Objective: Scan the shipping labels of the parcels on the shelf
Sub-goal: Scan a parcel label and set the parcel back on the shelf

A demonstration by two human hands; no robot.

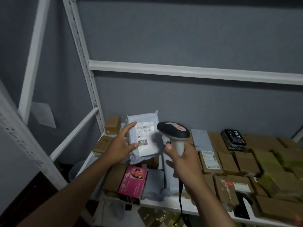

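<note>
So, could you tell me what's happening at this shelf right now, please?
A person is scanning parcels. The left hand holds a grey mailer bag upright with its shipping label facing them, while the right hand grips a corded barcode scanner beside the label. Cardboard boxes and a pink box lie on the white shelf.

White shelf (164, 205) crowded with parcels (246, 163)

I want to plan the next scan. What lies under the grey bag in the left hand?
Under the grey bag lie a pink box and another grey mailer. What lies directly beneath it is covered.
</note>
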